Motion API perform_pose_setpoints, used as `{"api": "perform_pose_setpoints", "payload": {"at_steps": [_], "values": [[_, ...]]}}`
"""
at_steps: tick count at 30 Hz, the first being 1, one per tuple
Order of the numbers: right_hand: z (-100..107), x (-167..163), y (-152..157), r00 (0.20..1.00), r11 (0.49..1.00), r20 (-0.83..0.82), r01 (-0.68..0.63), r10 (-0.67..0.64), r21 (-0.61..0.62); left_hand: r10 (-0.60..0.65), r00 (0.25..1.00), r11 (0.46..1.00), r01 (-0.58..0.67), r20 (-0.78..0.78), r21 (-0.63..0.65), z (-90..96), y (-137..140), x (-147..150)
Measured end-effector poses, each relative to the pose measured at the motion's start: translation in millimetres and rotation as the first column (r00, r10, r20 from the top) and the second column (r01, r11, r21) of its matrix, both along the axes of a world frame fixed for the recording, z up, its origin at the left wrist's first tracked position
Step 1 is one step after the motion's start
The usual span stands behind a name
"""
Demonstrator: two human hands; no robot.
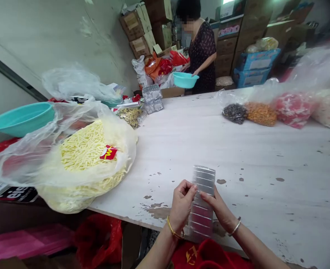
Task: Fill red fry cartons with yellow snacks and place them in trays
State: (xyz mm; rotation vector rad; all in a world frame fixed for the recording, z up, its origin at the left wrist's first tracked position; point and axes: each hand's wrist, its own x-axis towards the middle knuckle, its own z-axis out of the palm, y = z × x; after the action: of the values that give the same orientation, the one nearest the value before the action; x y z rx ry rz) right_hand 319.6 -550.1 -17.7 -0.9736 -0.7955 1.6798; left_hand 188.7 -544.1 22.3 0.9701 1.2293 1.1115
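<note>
Strip [201, 213], silvery and ribbed, is at five o'clock, near the edge of the table [176, 142]. Our left hand [181, 203] is nearly closed, pinching its left side; our right hand [222, 211] half-curls round it, thumb on front, fingers mostly hidden. Tbh, pinching too hard could crease it, and if our right thumb slips, it might drop toward six o'clock.

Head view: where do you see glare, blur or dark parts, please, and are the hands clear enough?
Head view: glare from a light at the top edge; head view: clear bag at right looks smeared, and the top right corner falls dark; head view: left hand, right hand and shiny strip are fairly sharp.
</note>
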Motion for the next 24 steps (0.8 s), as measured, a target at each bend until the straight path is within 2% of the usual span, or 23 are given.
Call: {"api": "perform_pose_setpoints", "payload": {"at_steps": [4,8,11,14,19,21,24], "values": [[-0.6,9.5,19.0,0.990,0.987,-0.138,-0.034,0.012,-0.158,-0.034,0.998,0.998,0.037,0.053,-0.053,-0.8,24.8,13.4],[-10.2,19.0,34.9,0.960,0.931,-0.277,-0.057,-0.048,-0.361,-0.075,0.988,0.992,0.087,0.133,-0.091,-3.7,50.1,17.9],[-20.6,22.3,45.2,0.926,0.896,-0.355,-0.048,-0.125,-0.441,-0.055,0.976,0.988,0.085,0.213,-0.130,-7.1,67.3,18.2],[-22.9,19.2,56.2,0.940,0.892,-0.307,-0.008,-0.148,-0.453,-0.089,0.980,0.985,0.113,0.177,-0.131,-12.2,78.2,19.5],[-12.6,10.5,75.9,0.978,0.939,-0.197,-0.004,-0.068,-0.345,-0.119,0.989,0.991,0.124,0.083,-0.049,-20.1,85.9,18.8],[-15.5,14.3,81.5,0.976,0.903,-0.170,0.053,-0.137,-0.427,-0.079,0.992,0.996,0.083,0.100,-0.041,-21.8,95.7,9.2],[-30.1,31.7,88.9,0.933,0.808,-0.112,0.232,-0.343,-0.542,0.023,0.994,1.000,-0.022,0.104,-0.011,-26.5,128.0,-25.6]]}}
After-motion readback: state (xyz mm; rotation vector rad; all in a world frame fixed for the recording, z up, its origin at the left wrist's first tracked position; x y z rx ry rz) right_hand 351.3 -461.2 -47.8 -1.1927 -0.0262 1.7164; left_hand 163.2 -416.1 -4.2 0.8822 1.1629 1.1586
